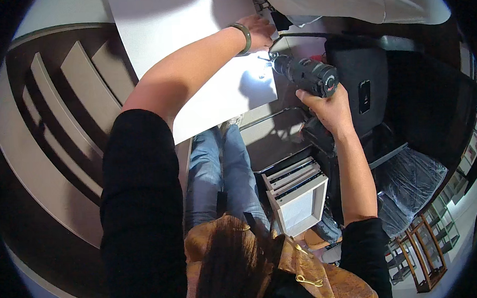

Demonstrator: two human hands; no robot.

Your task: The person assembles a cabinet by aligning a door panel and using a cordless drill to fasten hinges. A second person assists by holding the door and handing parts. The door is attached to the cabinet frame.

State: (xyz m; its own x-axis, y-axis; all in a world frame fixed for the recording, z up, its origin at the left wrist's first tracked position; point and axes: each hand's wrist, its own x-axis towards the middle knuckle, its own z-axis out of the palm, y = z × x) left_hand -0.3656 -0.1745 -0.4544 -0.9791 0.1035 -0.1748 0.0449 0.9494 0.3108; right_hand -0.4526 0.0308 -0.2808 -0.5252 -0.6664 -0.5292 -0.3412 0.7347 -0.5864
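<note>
The right hand (331, 109) has its fingers clamped around a black cylindrical-bodied power drill (306, 74), its lit nose at the edge of a smooth white flat panel (215, 107); a slipping bit might scratch it or catch the left hand (258, 30) beyond, whose grip I cannot tell. No writing is legible.

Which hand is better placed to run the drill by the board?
Probably the right hand: it grips the drill at the white board's edge; the left hand is farther along that edge.

Black sleeves (142, 208), patterned mustard-brown top (339, 276), blue jeans (239, 170) — one dark bangle (248, 39).
</note>
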